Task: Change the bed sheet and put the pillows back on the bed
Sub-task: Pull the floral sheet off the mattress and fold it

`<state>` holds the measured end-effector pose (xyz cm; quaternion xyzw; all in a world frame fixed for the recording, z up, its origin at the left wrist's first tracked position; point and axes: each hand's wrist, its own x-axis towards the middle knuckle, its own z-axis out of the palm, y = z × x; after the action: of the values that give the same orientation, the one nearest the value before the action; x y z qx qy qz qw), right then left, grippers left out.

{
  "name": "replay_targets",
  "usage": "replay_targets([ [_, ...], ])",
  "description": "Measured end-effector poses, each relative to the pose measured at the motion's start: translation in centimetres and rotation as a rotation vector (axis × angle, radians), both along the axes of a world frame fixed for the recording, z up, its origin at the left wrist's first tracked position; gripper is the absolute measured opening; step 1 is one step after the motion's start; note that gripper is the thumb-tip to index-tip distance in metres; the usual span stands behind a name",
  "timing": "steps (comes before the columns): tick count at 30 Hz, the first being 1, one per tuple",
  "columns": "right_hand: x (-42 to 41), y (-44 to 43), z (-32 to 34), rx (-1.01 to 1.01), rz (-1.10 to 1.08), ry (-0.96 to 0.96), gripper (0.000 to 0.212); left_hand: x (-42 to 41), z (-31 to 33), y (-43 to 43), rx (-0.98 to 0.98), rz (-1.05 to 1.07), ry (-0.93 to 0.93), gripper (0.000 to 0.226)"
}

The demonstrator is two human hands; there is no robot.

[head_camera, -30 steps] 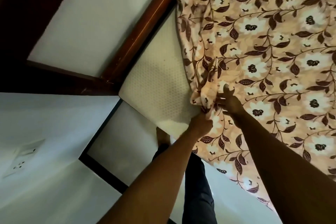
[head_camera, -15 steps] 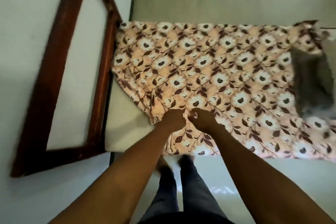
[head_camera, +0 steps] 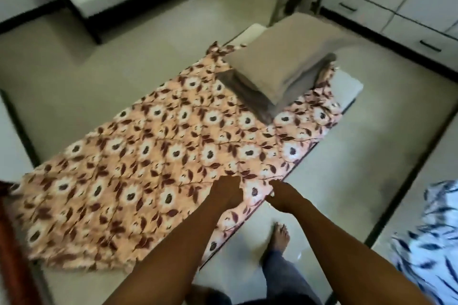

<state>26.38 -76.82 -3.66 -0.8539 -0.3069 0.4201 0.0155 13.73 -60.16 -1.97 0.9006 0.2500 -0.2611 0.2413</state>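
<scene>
Soft, even indoor light, heavy motion blur throughout (worst at the edges), wide-angle bending.

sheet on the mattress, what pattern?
Peach bed sheet with white flowers and dark brown leaves; head view.

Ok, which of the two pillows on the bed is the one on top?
The lighter beige pillow. It lies across the darker grey pillow, whose near end sticks out beneath it.

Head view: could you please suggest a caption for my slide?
Left hand and right hand at the edge of the floral sheet; grey pillows stacked beyond.
</scene>
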Motion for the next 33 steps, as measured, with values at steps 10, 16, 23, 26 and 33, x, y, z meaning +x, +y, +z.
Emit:
replay_targets([
  [10,26.2,-14.9,2.0,0.037,-0.327,-0.084,0.073,31.3,2.3,-12.4,0.046,-0.303,-0.102,0.054],
  [16,38.6,-21.6,6.5,0.054,-0.498,-0.164,0.072,46.8,6.1,-17.9,0.088,-0.513,-0.215,0.042],
  [23,52.7,-24.7,6.2,0.009,-0.478,-0.234,0.072,64.3,4.8,-21.1,0.094,-0.663,-0.18,0.046],
  [26,59.4,-25.4,5.7,-0.044,-0.476,-0.22,0.074,71.9,3.1,-21.4,0.084,-0.677,-0.138,0.053],
  [33,76.0,-27.0,7.3,-0.015,-0.531,-0.234,0.073,89.0,3.5,-22.5,0.084,-0.732,-0.111,0.056],
])
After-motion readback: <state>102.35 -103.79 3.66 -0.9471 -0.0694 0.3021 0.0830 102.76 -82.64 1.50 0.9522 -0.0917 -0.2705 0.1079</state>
